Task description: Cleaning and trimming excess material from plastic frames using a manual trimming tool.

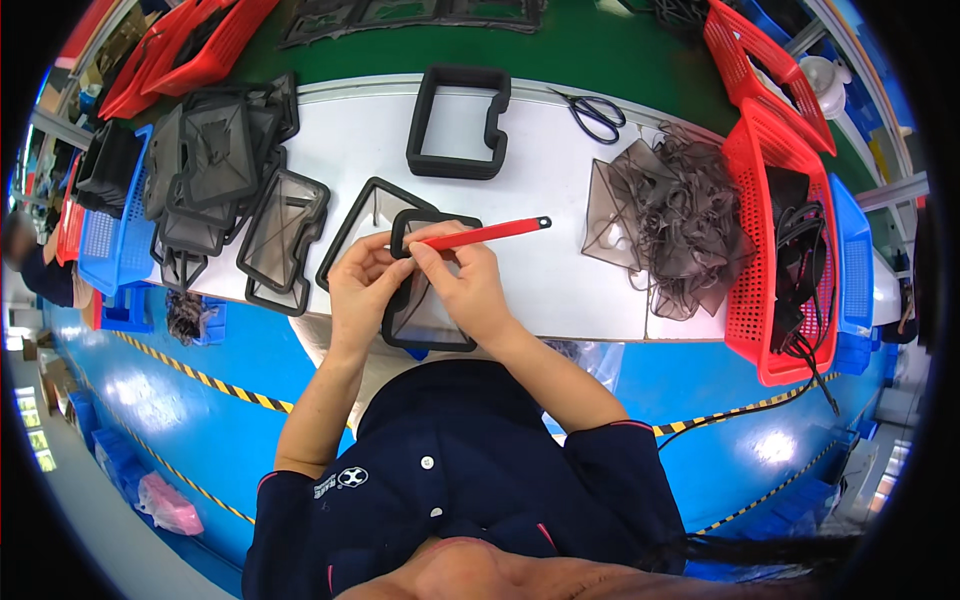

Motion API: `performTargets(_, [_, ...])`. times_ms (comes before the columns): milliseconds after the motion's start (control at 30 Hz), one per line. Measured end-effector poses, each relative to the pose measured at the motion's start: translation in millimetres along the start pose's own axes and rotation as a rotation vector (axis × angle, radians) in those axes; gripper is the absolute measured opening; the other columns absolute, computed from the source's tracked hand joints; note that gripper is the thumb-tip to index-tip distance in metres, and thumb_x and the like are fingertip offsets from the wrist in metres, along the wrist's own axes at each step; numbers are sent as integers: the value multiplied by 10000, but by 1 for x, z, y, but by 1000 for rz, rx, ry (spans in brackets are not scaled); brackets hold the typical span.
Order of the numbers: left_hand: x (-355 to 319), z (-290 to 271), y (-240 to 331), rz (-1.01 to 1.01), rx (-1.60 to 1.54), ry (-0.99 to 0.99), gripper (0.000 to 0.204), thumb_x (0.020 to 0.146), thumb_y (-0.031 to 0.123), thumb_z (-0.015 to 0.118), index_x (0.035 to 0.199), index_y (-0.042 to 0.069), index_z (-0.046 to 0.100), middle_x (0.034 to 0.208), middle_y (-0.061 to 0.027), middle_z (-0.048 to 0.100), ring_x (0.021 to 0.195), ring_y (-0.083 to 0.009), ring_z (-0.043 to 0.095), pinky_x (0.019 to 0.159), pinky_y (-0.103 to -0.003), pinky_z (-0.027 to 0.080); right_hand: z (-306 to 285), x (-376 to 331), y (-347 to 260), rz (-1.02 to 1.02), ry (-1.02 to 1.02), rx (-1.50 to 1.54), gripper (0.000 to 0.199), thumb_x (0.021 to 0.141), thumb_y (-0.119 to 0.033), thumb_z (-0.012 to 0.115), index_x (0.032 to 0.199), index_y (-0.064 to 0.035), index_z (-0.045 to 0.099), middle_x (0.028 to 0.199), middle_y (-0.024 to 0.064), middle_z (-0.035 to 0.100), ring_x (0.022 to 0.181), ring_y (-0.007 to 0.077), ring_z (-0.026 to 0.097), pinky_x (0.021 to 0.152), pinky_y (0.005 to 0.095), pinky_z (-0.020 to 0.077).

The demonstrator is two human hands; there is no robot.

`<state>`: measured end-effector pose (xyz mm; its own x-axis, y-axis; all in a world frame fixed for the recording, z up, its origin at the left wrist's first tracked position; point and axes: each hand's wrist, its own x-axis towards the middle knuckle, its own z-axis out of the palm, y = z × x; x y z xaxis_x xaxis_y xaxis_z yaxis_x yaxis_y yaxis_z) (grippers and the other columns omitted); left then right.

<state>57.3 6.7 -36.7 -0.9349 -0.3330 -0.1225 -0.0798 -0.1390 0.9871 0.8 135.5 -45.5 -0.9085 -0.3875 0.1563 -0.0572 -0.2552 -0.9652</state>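
Note:
My left hand (365, 285) is closed, its fingers pinching the upper left edge of a black-rimmed mesh frame (430, 340). My right hand (467, 288) grips a slim red-handled tool (498, 231), whose handle points right and ends in a hole. The tool's working end is hidden between my fingertips, close to the frame's rim. Part of this frame overhangs the table's front edge. Just behind my left hand, another black frame (372, 195) with grey mesh lies on the white table (560, 270).
Left stands a heap of mesh frames (215, 160). Several bare black frames (457, 165) are stacked at centre back. Black-handled scissors (597, 120) lie near a pile of dark mesh (685, 225). A red basket (750, 225) borders the right side; a blue basket (120, 245) sits left.

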Motion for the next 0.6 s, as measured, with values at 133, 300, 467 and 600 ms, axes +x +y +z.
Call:
performTargets(133, [-2,6,-1,77,67,3,296,805,-12,646,1090,-29,571,828,-44,632,747,-93,615,665,-185,477,-3,-3,-1,-243,73,-471,106,825,-39,593,927,-25,620,894,105,567,803,246,577,687,310,465])
performTargets(300, [5,-11,2,181,33,112,247,825,-25,602,1071,-19,575,778,-2,569,674,-62,574,575,-182,454,-20,0,-20,-503,92,-617,137,771,38,609,905,9,608,863,138,633,765,290,608,669,328,487])
performTargets(467, [22,-64,2,254,211,336,106,829,10,583,933,15,565,681,4,530,496,-30,462,430,-156,379,-87,-3,-62,-556,408,-729,75,832,12,591,901,0,618,842,132,634,756,259,623,685,300,495])
performTargets(600, [17,-75,-5,178,214,357,71,821,11,581,860,34,526,623,1,502,440,-31,439,374,-164,328,-155,-2,-87,-478,764,-713,82,882,-43,571,926,9,616,827,71,622,713,142,583,666,274,479])
